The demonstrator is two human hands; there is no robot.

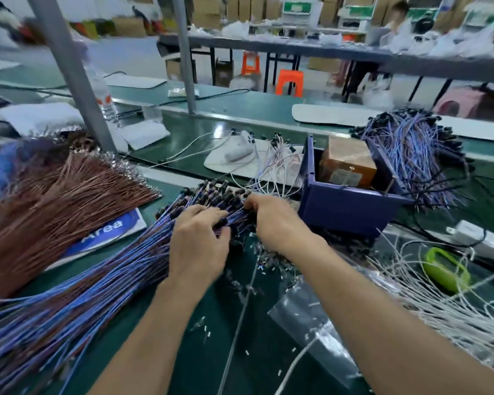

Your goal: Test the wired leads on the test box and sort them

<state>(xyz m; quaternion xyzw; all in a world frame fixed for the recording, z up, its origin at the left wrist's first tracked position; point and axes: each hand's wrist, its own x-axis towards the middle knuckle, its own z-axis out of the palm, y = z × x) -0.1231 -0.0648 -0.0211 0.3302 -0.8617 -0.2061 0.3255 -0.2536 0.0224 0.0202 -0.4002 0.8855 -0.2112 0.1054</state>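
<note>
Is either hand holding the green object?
No: the green object lies at the right among white wires, and the left hand and right hand are both on the blue leads.

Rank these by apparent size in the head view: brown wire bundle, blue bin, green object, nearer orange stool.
1. Brown wire bundle
2. Blue bin
3. Green object
4. Nearer orange stool, though it stands far back, so its small look comes from distance.

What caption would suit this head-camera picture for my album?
Left hand and right hand pick through blue wired leads beside a blue bin.
</note>
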